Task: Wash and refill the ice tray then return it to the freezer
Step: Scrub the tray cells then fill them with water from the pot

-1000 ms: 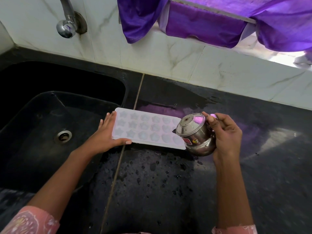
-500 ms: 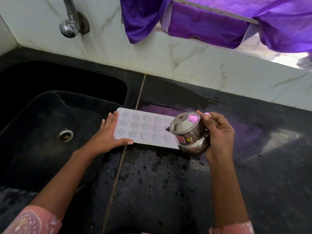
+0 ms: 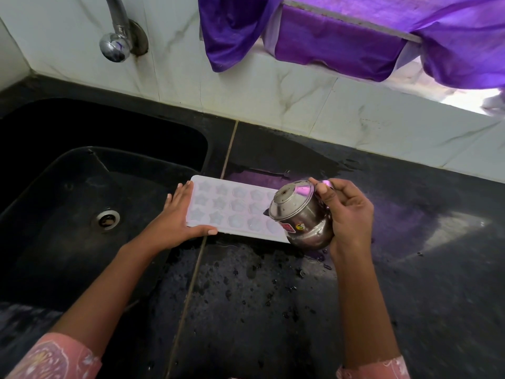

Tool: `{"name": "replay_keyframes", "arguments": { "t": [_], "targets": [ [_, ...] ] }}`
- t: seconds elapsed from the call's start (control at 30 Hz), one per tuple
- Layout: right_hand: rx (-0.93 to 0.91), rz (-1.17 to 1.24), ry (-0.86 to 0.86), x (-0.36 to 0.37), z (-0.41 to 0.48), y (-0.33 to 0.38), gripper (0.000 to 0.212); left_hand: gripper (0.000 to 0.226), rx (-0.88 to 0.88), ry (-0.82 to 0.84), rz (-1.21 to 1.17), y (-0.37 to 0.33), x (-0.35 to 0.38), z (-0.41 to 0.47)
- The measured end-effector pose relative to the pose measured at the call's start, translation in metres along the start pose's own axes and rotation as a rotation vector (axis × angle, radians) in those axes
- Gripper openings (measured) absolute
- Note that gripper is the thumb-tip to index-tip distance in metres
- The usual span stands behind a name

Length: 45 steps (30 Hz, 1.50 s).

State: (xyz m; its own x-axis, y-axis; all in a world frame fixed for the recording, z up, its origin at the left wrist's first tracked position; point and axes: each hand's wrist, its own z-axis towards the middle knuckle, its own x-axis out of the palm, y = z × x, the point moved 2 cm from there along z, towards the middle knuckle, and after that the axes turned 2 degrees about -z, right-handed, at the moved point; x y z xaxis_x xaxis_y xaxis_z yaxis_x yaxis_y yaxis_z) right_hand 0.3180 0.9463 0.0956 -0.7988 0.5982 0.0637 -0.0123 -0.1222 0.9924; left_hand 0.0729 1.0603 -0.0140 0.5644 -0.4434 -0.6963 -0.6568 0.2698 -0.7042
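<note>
A white ice tray [image 3: 232,209] with star-shaped cells lies flat on the black counter [image 3: 246,296], just right of the sink. My left hand [image 3: 177,220] rests against the tray's left end, fingers straight along the edge and thumb along the front edge. My right hand [image 3: 347,214] grips the handle of a small steel kettle [image 3: 297,214], tilted to the left over the tray's right end and hiding that end. Its spout points down at the cells; any water stream is too fine to see.
A black sink [image 3: 82,201] with a round drain [image 3: 106,219] lies to the left. A steel tap [image 3: 117,36] juts from the marble wall [image 3: 273,91] above it. Purple cloth [image 3: 341,34] hangs at the window ledge. Water drops dot the counter in front of the tray.
The kettle and my right hand have moved left over the tray's right end, and the kettle tilts more steeply. My left hand has stayed at the tray's left end.
</note>
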Motion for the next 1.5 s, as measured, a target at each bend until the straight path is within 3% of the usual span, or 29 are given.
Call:
{"name": "replay_keyframes", "arguments": {
  "t": [0.57,0.77,0.9,1.5],
  "targets": [
    [0.000,-0.029,0.002,0.000,0.001,0.001,0.012,0.122,-0.021,0.002,0.017,-0.003,0.000,-0.001],
    [0.075,0.077,-0.050,0.000,-0.001,-0.003,0.007,0.120,-0.016,0.001,0.010,-0.002,0.001,-0.002],
    [0.113,0.128,-0.061,0.000,0.001,-0.006,0.021,0.123,-0.022,0.002,0.003,-0.002,0.001,-0.002],
    [0.039,0.017,0.069,0.028,0.001,-0.005,0.010,0.112,-0.063,0.036,-0.028,-0.019,-0.006,-0.011]
  ]
}}
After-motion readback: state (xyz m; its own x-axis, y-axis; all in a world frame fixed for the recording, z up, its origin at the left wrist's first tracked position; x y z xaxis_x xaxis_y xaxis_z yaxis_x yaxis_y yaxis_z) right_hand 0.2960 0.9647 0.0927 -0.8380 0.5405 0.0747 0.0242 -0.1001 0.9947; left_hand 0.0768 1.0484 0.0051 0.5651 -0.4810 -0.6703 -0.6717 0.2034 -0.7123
